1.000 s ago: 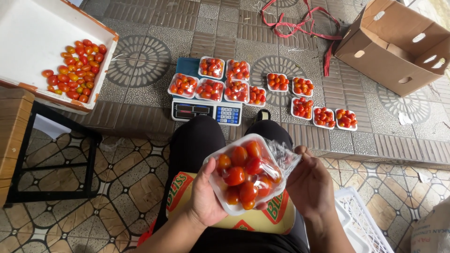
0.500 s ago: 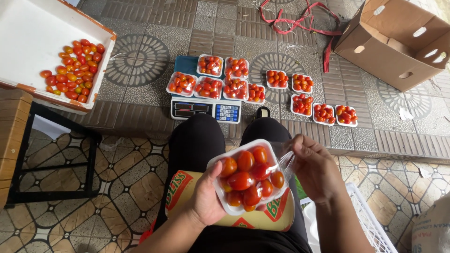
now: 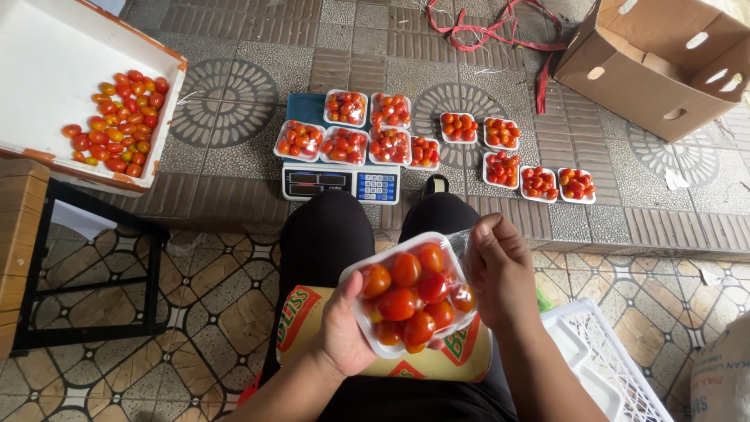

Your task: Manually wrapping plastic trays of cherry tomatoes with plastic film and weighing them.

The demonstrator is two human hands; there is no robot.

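My left hand (image 3: pixel 341 332) holds a white foam tray of red and orange cherry tomatoes (image 3: pixel 408 295) from below, over my lap. My right hand (image 3: pixel 500 270) pinches clear plastic film (image 3: pixel 461 241) at the tray's right edge and stretches it over the tomatoes. Under the tray, across my knees, lies a roll with a yellow and red label (image 3: pixel 312 320).
A digital scale (image 3: pixel 341 183) on the floor ahead carries several wrapped tomato trays (image 3: pixel 345 145), and more trays (image 3: pixel 539 181) sit to its right. A white box of loose tomatoes (image 3: pixel 113 121) rests at left. A cardboard box (image 3: pixel 664 62) is far right, a white crate (image 3: pixel 601 367) beside my right knee.
The tray has tilted flatter and lower in my left hand. My right hand has pulled the plastic film across to the tray's right edge and closed on it.
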